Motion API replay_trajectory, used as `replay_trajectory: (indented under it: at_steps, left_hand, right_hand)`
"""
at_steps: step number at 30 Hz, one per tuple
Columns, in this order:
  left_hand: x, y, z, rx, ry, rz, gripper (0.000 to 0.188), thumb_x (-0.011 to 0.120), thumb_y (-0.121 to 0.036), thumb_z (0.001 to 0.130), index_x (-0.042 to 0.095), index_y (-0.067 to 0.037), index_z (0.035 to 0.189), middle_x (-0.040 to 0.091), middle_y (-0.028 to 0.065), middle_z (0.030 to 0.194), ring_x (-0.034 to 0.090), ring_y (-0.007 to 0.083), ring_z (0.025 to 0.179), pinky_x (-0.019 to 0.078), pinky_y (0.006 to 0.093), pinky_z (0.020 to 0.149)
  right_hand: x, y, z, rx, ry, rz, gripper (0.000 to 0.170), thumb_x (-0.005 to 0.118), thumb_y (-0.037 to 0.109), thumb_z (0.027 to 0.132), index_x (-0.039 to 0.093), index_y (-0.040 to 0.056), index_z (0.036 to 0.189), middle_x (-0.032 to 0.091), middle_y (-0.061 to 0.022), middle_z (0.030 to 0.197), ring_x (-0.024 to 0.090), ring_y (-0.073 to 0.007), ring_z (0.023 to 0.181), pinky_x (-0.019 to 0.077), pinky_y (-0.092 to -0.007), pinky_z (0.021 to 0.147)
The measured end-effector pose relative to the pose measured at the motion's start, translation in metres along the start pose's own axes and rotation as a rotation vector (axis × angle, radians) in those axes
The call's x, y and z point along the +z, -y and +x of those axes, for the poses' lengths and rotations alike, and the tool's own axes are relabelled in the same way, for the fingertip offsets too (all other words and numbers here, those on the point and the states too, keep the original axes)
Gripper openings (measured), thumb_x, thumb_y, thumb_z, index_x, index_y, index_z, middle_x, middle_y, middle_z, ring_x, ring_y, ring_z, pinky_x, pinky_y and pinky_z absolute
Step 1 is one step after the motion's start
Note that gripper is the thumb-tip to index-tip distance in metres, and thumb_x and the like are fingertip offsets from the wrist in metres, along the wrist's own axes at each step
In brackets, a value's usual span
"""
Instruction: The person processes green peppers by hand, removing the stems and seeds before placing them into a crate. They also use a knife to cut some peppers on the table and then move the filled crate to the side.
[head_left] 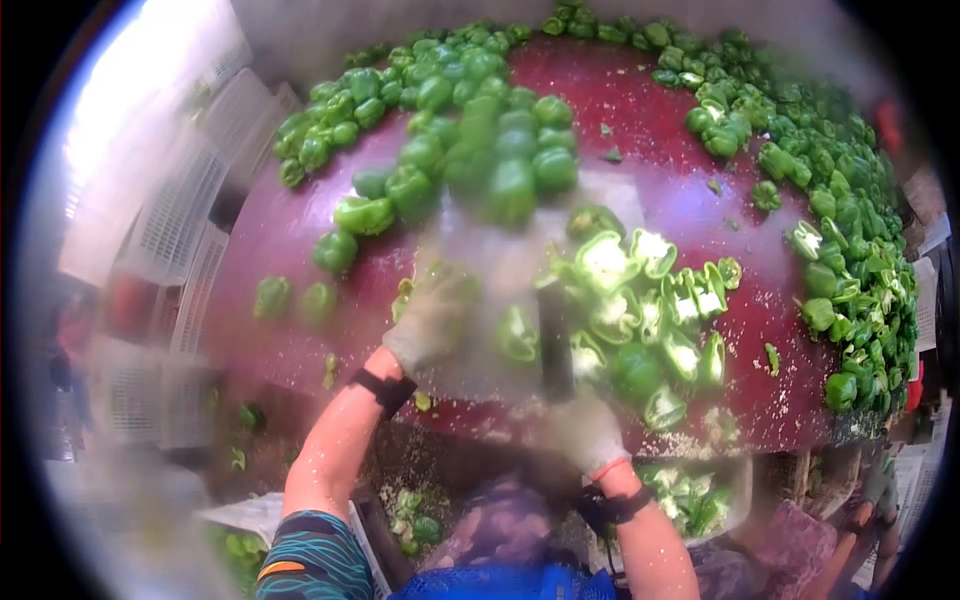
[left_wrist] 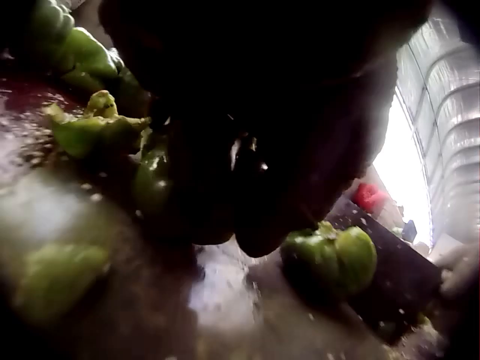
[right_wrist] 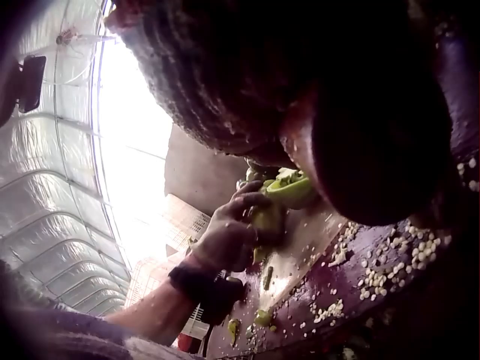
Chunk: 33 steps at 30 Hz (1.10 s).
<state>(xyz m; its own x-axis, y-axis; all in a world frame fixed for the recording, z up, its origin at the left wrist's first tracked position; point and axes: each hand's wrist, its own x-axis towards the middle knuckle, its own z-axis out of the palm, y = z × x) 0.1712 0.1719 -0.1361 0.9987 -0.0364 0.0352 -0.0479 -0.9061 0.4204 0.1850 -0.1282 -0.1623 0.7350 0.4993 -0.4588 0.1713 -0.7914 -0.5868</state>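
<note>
My gloved left hand (head_left: pixel 435 315) is over a pale cutting board (head_left: pixel 470 375), its fingers bent round a green bell pepper (right_wrist: pixel 264 223). In the left wrist view that hand is mostly a dark shape. My gloved right hand (head_left: pixel 585 430) grips a knife (head_left: pixel 553 340), its broad dark blade pointing away from me across the board. Between the hand and the blade lies a cut bell pepper (head_left: pixel 518 333), which the left wrist view shows beside the knife too. Right of the blade, cut pepper halves (head_left: pixel 625 290) with pale insides lie in a heap.
Whole green peppers (head_left: pixel 480 130) are piled beyond the board on the red table (head_left: pixel 600 90). Another long pile of peppers (head_left: pixel 840 220) runs along the right edge. Pepper seeds (right_wrist: pixel 397 266) are scattered about. White crates (head_left: pixel 175 220) stand at left; a container of pepper pieces (head_left: pixel 690 495) sits below the table edge.
</note>
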Motion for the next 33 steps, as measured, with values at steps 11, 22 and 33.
replay_trajectory:
  at_steps: [11, 22, 33]
  left_hand:
    - [0.011, -0.05, -0.056, -0.54, -0.381, -0.315, 0.082, 0.078, -0.006, 0.072, 0.041, -0.006, 0.145, 0.054, 0.0169, 0.134, 0.055, 0.0298, 0.122, 0.0452, 0.0347, 0.104]
    - [-0.025, -0.073, -0.048, -0.645, -0.179, -0.403, 0.071, 0.076, -0.007, 0.067, 0.051, -0.005, 0.133, 0.055, 0.0184, 0.128, 0.056, 0.033, 0.119, 0.0462, 0.0379, 0.101]
    - [-0.022, -0.077, -0.056, -0.456, -0.193, -0.32, 0.069, 0.074, -0.007, 0.068, 0.051, -0.007, 0.133, 0.053, 0.0179, 0.128, 0.05, 0.0364, 0.123, 0.0427, 0.0399, 0.105]
  right_hand:
    - [-0.008, 0.024, -0.03, -0.094, -0.131, -0.008, 0.038, 0.06, 0.028, 0.089, 0.052, -0.0036, 0.107, 0.067, -0.0292, 0.091, 0.065, -0.0478, 0.088, 0.0514, -0.053, 0.08]
    - [-0.02, 0.078, -0.055, -0.007, 0.049, -0.107, 0.034, 0.055, 0.026, 0.089, 0.052, -0.0026, 0.108, 0.067, -0.0288, 0.087, 0.067, -0.0453, 0.084, 0.0518, -0.0531, 0.079]
    - [-0.05, 0.132, -0.069, -0.277, -0.16, 0.033, 0.03, 0.055, 0.025, 0.091, 0.054, -0.0016, 0.106, 0.067, -0.0255, 0.091, 0.067, -0.0429, 0.086, 0.0521, -0.0511, 0.078]
